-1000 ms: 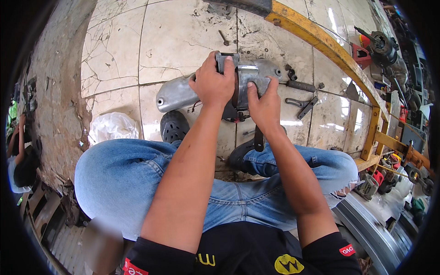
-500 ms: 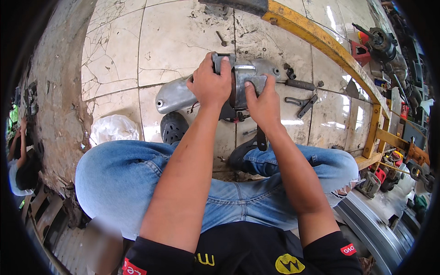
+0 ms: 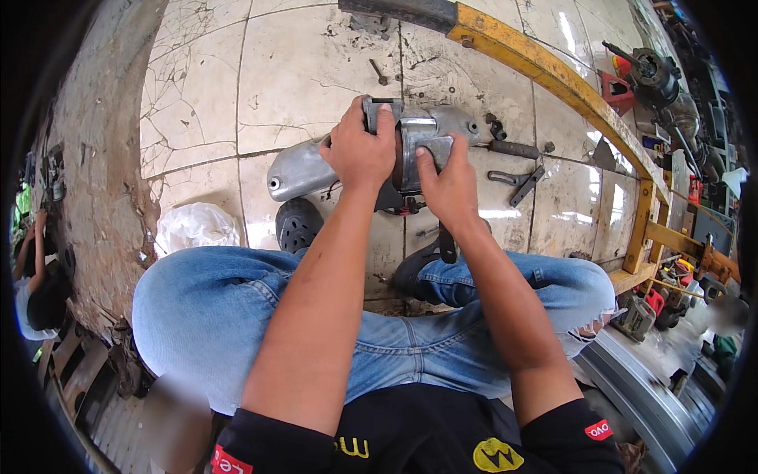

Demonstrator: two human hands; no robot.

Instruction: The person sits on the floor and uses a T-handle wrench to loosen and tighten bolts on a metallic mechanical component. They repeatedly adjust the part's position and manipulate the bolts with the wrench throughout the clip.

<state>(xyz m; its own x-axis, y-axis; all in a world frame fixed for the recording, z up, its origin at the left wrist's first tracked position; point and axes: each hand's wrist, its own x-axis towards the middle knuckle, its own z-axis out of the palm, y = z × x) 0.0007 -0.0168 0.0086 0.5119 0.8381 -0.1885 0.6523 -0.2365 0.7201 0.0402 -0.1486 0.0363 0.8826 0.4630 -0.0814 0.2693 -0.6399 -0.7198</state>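
Note:
A grey metal housing [image 3: 416, 129] with a dark round joint at its middle lies between my feet. My left hand [image 3: 361, 146] is closed around a squared grey metal block on its left side, thumb on top. On the right side, my right hand [image 3: 452, 183] grips a flat grey metal piece [image 3: 434, 148], thumb pressed on its face. Whether these pieces are fixed to the housing I cannot tell. A long rounded metal cover [image 3: 300, 168] extends left beneath my left hand. A similar rounded end [image 3: 456, 124] shows beyond my right hand.
Right of the housing lie a dark-handled tool [image 3: 513, 148], a slotted metal piece [image 3: 527, 186] and small hardware. A bolt [image 3: 379, 73] lies farther off. A yellow metal frame [image 3: 553, 73] crosses the far right. A plastic bag [image 3: 197, 226] sits at left; a person [image 3: 43, 292] is at the left edge.
The whole view has shifted slightly. My hands keep the same grips, and the housing has barely moved between them.

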